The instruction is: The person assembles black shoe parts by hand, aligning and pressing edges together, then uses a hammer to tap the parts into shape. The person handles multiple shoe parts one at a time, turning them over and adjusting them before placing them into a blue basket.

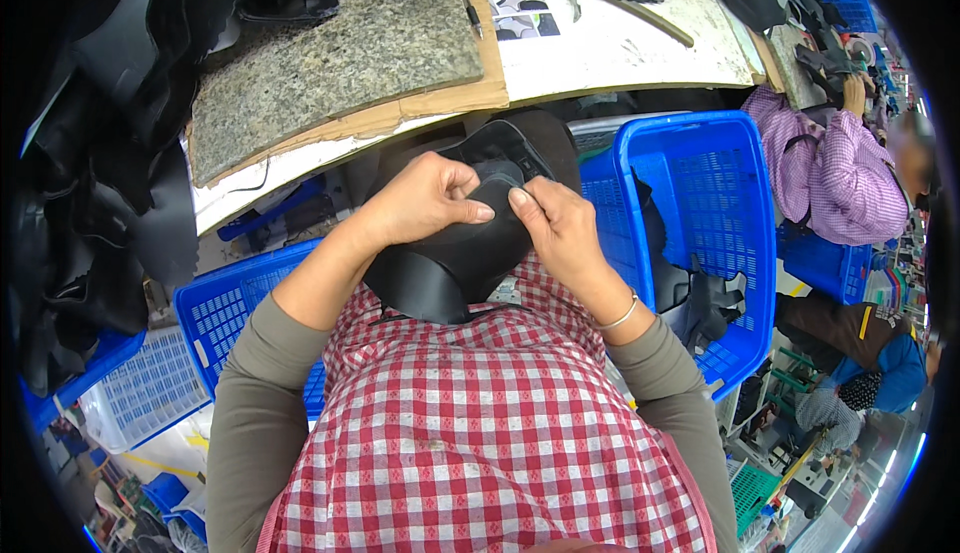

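Note:
My left hand (428, 198) pinches the edge of a black leather piece (485, 223), thumb and bent fingers closed on it. Across from it, my right hand (562, 231) grips the same piece with thumb against fingers. The two thumbs are close together, with a small grey-black curved part of the piece standing up between them. More black leather (420, 278) lies over my lap below, its lower edge curled on the red checked apron (460, 403). Which leather layers are joined cannot be made out.
A white worktable (610, 53) with a speckled stone slab (340, 63) stands in front. Blue crates (755, 253) (200, 323) flank me, the right one holding black pieces. Black leather pieces (130, 73) hang at the left. Another person in a checked shirt (850, 173) works at the right.

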The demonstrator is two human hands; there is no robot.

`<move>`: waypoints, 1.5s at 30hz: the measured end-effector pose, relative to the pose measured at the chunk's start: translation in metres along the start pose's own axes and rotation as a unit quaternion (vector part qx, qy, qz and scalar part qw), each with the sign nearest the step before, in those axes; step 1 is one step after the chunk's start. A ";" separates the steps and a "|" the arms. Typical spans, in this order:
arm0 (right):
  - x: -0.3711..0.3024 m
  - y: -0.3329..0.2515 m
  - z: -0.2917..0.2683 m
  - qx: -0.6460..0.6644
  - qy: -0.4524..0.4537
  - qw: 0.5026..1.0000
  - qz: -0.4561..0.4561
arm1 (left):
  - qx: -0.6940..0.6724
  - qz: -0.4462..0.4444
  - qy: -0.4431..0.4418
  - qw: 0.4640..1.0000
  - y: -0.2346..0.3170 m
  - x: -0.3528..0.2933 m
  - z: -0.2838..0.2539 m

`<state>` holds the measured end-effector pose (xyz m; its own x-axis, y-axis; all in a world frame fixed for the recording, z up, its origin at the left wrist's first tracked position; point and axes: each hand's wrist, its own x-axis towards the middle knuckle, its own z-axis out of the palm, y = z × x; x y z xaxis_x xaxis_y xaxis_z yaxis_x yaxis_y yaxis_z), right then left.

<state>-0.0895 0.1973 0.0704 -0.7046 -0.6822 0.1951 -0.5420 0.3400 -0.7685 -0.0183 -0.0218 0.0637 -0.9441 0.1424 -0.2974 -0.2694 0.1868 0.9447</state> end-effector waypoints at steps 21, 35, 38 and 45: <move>0.034 -0.123 -0.072 -0.161 0.236 0.905 -0.315 | 0.339 0.373 0.448 0.739 0.156 -0.097 -0.066; 0.049 -0.034 0.048 0.116 -0.114 0.986 -0.039 | 0.345 0.160 0.512 0.770 -0.005 -0.023 -0.094; 0.052 -0.032 0.051 0.130 -0.175 0.976 0.010 | 0.416 0.135 0.494 0.752 0.017 -0.012 -0.131; 0.048 -0.010 0.049 0.139 -0.208 0.967 0.040 | 0.420 0.348 0.533 0.646 0.136 -0.099 -0.211</move>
<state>-0.0958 0.1292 0.0577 -0.4616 -0.8826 -0.0891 -0.3085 0.2539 -0.9167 -0.0012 -0.2155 0.2504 -0.4962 -0.1909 0.8470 0.0663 0.9643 0.2562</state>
